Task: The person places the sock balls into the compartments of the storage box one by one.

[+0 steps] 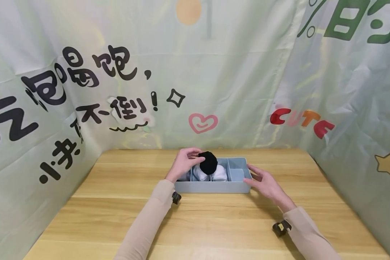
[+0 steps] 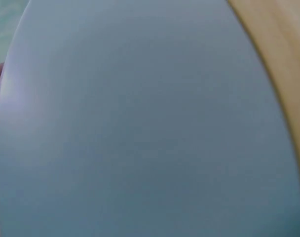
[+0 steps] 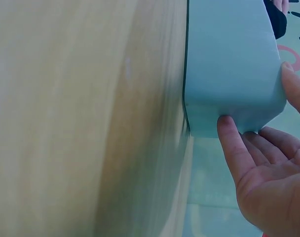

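A light blue divided box lies lengthwise on the wooden table. My left hand pinches a black rolled fabric bundle, perhaps a sock, above the box's middle. Below it, white fabric bundles sit in two middle compartments. Something greyish lies in the left one, partly behind my hand. The bare floor of the right compartment shows. At the box's right end is my right hand; in the right wrist view its fingers touch the end wall and its thumb lies at the rim. The box's wall fills the left wrist view.
The wooden tabletop extends in front of the box and to both sides. Behind it and along both sides hangs a pale printed cloth. Dark wrist cameras are strapped at both sleeves.
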Demonstrator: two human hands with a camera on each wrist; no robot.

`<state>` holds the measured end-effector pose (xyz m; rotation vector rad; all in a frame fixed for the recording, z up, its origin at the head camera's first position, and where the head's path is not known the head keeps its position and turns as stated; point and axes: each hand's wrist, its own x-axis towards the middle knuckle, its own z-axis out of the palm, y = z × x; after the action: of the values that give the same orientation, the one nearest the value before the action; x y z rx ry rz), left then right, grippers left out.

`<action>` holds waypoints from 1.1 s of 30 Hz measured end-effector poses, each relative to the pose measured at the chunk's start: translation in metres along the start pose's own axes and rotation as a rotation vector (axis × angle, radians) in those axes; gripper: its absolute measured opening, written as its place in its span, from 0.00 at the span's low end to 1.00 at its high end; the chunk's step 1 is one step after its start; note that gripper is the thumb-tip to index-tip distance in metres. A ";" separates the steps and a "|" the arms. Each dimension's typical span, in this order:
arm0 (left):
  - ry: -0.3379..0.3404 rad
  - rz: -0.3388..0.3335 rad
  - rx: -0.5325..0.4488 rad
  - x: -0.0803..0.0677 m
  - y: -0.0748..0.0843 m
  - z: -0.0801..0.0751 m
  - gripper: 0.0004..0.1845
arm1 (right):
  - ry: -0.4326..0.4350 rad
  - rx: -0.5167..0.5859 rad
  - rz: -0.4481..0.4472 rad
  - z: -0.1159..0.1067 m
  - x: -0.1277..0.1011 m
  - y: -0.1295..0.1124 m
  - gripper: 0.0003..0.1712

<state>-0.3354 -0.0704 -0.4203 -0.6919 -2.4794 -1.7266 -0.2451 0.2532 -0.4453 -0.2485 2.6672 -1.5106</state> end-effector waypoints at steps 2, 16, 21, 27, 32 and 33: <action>-0.004 0.021 0.006 0.001 0.003 -0.001 0.08 | -0.002 0.003 0.000 0.000 0.000 0.000 0.41; -0.048 0.070 -0.050 0.016 0.019 0.021 0.06 | -0.003 0.001 -0.002 0.001 0.000 0.000 0.42; -0.070 0.051 -0.076 0.020 0.025 0.034 0.06 | -0.002 0.005 0.002 0.000 0.001 -0.001 0.42; -0.110 0.044 -0.124 0.026 0.030 0.050 0.07 | -0.005 0.010 0.003 -0.001 0.001 -0.001 0.43; -0.161 -0.009 -0.157 0.035 0.027 0.066 0.07 | -0.001 0.000 -0.001 -0.001 0.002 0.000 0.45; -0.170 -0.026 -0.163 0.036 0.027 0.069 0.07 | -0.002 0.002 0.001 -0.001 0.002 0.000 0.46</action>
<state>-0.3424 0.0110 -0.4120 -0.8574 -2.4825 -1.9745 -0.2473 0.2537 -0.4452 -0.2486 2.6636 -1.5112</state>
